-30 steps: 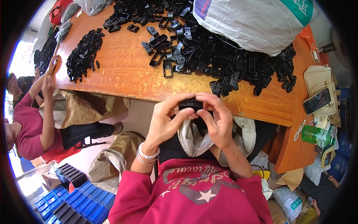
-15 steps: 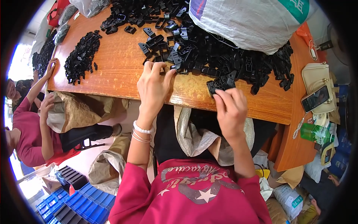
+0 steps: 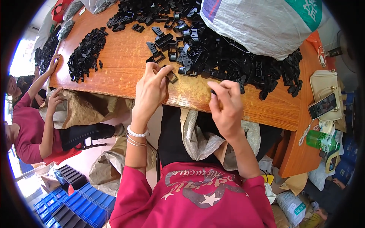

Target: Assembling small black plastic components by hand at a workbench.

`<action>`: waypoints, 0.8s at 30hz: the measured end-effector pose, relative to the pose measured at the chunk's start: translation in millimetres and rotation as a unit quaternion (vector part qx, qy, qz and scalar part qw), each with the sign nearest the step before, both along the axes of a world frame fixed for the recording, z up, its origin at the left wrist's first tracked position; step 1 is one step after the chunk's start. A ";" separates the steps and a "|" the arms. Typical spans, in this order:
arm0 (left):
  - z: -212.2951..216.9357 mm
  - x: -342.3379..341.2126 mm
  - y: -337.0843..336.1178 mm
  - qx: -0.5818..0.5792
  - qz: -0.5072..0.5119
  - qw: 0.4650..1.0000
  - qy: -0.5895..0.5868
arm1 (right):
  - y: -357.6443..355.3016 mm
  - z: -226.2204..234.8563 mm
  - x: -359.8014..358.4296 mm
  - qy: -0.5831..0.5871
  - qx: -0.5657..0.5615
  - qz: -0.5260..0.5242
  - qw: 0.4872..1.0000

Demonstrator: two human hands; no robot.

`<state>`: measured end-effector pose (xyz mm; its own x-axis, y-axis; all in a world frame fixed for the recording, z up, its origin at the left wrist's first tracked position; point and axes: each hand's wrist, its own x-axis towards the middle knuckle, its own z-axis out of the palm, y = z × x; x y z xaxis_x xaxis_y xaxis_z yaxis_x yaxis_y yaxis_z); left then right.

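Note:
My left hand (image 3: 149,89) is closed over the table's front part, its thumb and fingers gripping a black rectangular plastic frame (image 3: 172,78). To the right, my right hand (image 3: 228,110) pinches a small dark plastic piece (image 3: 213,92), mostly covered by the fingertips. Just beyond both hands spreads a big heap of black plastic parts (image 3: 216,57), with open frames and ridged clip-like pieces among them. A loose black frame (image 3: 155,57) lies at the heap's near left edge, close to my left fingers.
A white woven sack (image 3: 258,30) rests on the heap. Smaller black parts (image 3: 87,53) are piled at left, near a seated co-worker (image 3: 30,129). An open sack (image 3: 197,142) hangs over my lap. At right are a phone (image 3: 322,105), handbag (image 3: 317,81) and green bottle (image 3: 319,140).
My left hand has drawn back from the heap's edge with a black frame in its grip. My right hand has shifted left, away from the dark parts it was touching, pinching a small piece.

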<state>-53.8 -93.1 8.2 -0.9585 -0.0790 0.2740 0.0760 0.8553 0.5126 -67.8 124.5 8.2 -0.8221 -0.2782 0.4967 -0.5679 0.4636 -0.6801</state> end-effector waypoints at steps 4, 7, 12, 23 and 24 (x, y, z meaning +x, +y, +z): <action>10.6 9.6 13.0 0.095 -0.077 0.992 0.031 | 9.5 -1.6 0.7 -0.056 -0.135 0.041 0.988; 20.8 26.1 39.5 0.225 -0.105 0.968 -0.047 | 6.7 6.8 2.9 -0.097 -0.188 0.098 0.972; 16.1 34.8 51.5 0.361 -0.088 0.921 -0.120 | 10.4 3.3 2.4 -0.048 -0.132 0.123 0.982; 12.9 47.2 73.2 0.405 -0.123 0.906 0.003 | 14.3 12.4 28.4 -0.205 -0.231 0.065 0.949; 12.5 49.0 76.0 0.411 -0.121 0.903 -0.003 | 18.9 10.2 31.3 -0.169 -0.189 0.057 0.966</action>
